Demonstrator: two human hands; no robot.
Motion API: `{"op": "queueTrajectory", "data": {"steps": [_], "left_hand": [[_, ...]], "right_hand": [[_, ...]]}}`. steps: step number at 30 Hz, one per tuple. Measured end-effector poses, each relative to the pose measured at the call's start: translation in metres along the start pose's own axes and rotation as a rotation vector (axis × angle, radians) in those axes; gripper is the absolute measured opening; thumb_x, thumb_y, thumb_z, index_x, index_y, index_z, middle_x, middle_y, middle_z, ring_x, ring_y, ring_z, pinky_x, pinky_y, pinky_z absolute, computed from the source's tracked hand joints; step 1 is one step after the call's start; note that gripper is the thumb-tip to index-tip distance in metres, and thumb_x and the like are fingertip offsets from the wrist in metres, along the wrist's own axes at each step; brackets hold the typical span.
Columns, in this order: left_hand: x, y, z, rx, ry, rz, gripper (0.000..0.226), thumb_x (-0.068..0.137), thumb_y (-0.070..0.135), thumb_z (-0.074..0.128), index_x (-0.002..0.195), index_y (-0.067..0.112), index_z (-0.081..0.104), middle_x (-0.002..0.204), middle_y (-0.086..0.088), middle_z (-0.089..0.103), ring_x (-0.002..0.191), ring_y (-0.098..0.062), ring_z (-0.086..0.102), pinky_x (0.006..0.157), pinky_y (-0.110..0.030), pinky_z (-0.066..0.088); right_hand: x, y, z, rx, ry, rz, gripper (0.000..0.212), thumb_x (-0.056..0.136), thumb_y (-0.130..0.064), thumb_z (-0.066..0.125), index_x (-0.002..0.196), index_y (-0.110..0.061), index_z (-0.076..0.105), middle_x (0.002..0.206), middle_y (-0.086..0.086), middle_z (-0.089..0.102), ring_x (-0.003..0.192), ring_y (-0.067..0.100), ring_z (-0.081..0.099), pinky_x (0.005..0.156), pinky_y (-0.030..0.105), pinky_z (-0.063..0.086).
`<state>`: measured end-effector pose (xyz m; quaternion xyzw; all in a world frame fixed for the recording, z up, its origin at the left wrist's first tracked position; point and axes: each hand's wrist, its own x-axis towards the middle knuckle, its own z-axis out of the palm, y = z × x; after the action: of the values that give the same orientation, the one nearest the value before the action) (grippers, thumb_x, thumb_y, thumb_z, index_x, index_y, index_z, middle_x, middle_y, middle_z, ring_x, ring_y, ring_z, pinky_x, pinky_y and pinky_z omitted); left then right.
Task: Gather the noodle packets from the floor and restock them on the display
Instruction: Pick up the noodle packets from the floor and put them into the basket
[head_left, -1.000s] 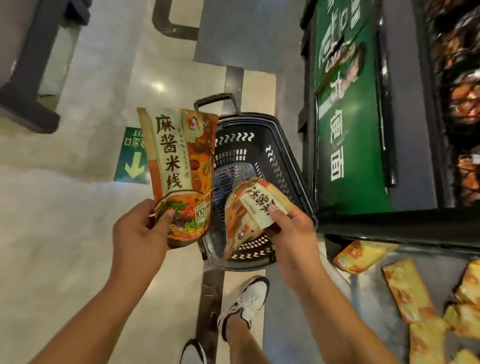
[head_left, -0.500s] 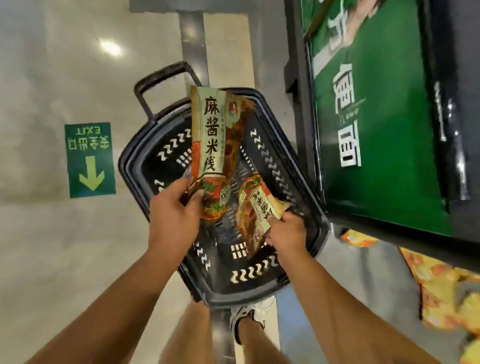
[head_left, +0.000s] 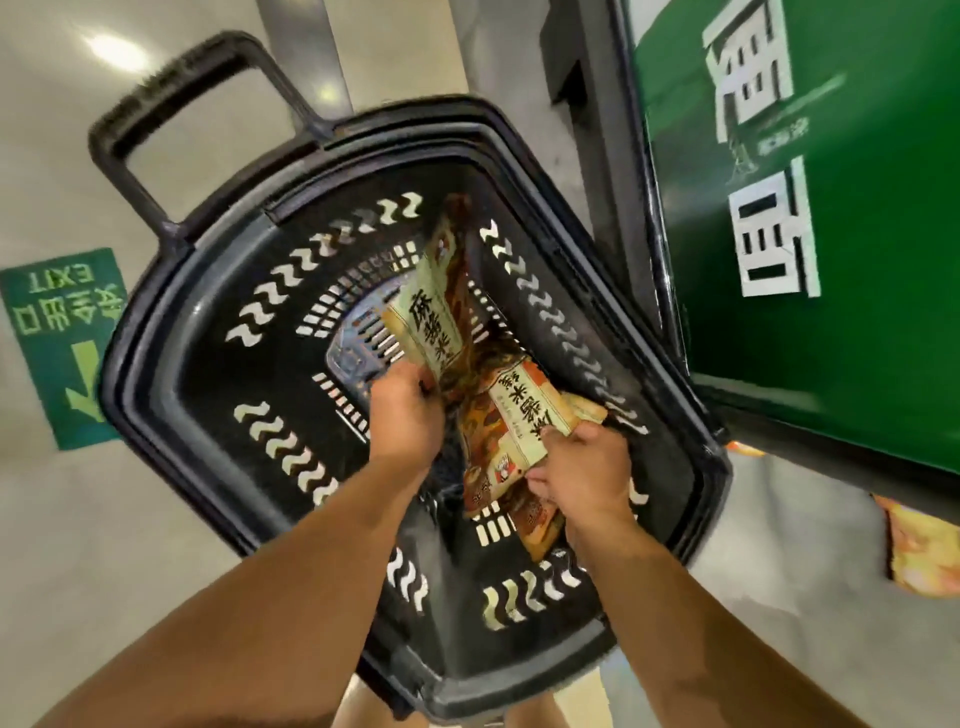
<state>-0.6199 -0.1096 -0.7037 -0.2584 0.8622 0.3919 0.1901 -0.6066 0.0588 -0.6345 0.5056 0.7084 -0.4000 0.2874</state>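
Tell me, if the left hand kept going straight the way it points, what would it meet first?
Probably the basket's slotted floor. The left hand holds a packet and points down into the basket; depth is unclear.

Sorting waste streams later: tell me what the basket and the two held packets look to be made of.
Shopping basket: black moulded plastic, semi-gloss; wavy cut-out slots and a sheen on the rim suggest it.
Noodle packet in the left hand and noodle packet in the right hand: likely printed plastic film, slightly glossy; both crease and bend in the grip. Any paper layer cannot be told.

Head camera looks steeply down, close above the basket (head_left: 156, 332).
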Motion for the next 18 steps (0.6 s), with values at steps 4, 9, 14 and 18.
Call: {"op": "queueTrajectory", "data": {"steps": [4,9,14,18], "left_hand": [[0.030,-0.030,0.021,0.383,-0.229,-0.022,0.026,0.089,-0.005,0.060,0.105,0.012,0.071,0.100,-0.014,0.075,0.096,-0.035,0.073,0.088,-0.045,0.060],[0.035,-0.031,0.025,0.859,-0.579,0.207,0.044,0.087,0.010,0.071,0.127,0.026,0.060,0.125,-0.004,0.063,0.121,-0.029,0.058,0.100,-0.049,0.053],[0.024,-0.005,-0.004,0.507,-0.442,0.051,0.021,0.088,0.017,0.068,0.109,0.019,0.065,0.110,-0.006,0.071,0.101,-0.029,0.069,0.087,-0.046,0.058],[0.005,0.049,-0.039,-0.329,-0.119,-0.001,0.016,0.100,0.031,0.061,0.114,0.026,0.056,0.106,0.013,0.065,0.096,0.000,0.063,0.085,-0.034,0.053]], "right_hand": [[0.012,-0.002,-0.002,0.050,-0.036,0.012,0.011,0.100,-0.022,0.066,0.091,-0.015,0.067,0.084,0.014,0.075,0.073,0.031,0.078,0.067,0.045,0.066],[0.007,0.004,0.002,0.072,-0.065,0.049,0.024,0.102,-0.023,0.064,0.123,-0.011,0.062,0.088,0.009,0.073,0.075,0.028,0.078,0.065,0.041,0.067],[-0.011,0.012,-0.008,0.094,-0.117,0.084,0.012,0.101,-0.011,0.062,0.089,-0.012,0.060,0.082,0.014,0.072,0.060,0.022,0.071,0.054,0.035,0.060],[-0.025,0.009,-0.014,0.153,-0.165,0.132,0.003,0.101,-0.011,0.063,0.101,-0.013,0.064,0.080,0.011,0.069,0.059,0.021,0.063,0.061,0.041,0.059]]}}
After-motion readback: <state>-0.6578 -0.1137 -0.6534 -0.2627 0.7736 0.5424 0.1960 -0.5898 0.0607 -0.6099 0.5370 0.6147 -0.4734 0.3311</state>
